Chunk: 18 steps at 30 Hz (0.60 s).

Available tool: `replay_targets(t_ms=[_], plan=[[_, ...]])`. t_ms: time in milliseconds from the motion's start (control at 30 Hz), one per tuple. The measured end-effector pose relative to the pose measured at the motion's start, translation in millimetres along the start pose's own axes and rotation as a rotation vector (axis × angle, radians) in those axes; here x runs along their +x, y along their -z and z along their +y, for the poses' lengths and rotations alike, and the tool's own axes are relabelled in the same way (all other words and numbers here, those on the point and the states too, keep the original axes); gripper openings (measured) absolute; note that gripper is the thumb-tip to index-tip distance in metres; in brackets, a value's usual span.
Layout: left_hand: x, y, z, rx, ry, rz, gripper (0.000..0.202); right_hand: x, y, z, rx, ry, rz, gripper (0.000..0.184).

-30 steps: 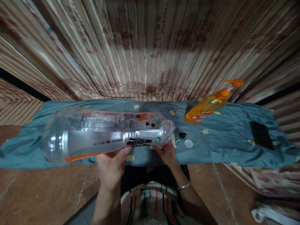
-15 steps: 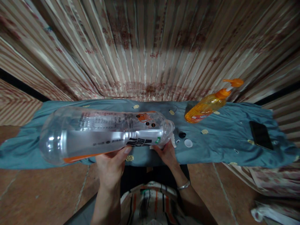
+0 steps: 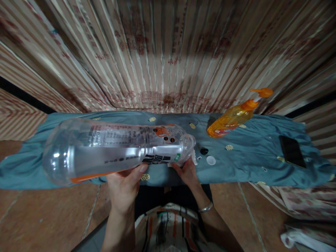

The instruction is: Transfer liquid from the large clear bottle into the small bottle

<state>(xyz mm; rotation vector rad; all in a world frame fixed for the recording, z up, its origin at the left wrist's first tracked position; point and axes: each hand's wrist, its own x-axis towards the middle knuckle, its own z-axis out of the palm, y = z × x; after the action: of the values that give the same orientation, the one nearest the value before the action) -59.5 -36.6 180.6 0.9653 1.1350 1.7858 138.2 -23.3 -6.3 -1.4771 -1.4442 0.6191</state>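
A large clear plastic bottle lies on its side in the air above the cloth-covered table, its neck towards the right. It has a silver label with dark print and an orange drawing. My left hand is closed on its lower side, the thumb along the label and the other fingers hidden beneath. At the neck end, my right hand is closed against the bottle, its fingertips out of sight behind it. A piece of ragged white material, perhaps tissue, shows beside that hand; whether the fingers touch it I cannot tell.
Right of the bottle neck lie a small black cap and a round white disc. Behind them stands an orange pump bottle. A black phone rests on the teal cloth at the right. Curtains hang behind the table.
The bottle's base end has shifted very slightly to the left and the bottle has turned a touch. Both hands keep nearly the same place and hold.
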Motion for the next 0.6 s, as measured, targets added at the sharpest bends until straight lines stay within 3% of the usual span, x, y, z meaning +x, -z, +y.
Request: replay_targets(t_ms=[600], plan=[[1.9,-3.0,2.4,0.016,-0.033,-0.024,0.062,-0.4,0.0,-2.6,0.033,0.003,-0.004,0.085]])
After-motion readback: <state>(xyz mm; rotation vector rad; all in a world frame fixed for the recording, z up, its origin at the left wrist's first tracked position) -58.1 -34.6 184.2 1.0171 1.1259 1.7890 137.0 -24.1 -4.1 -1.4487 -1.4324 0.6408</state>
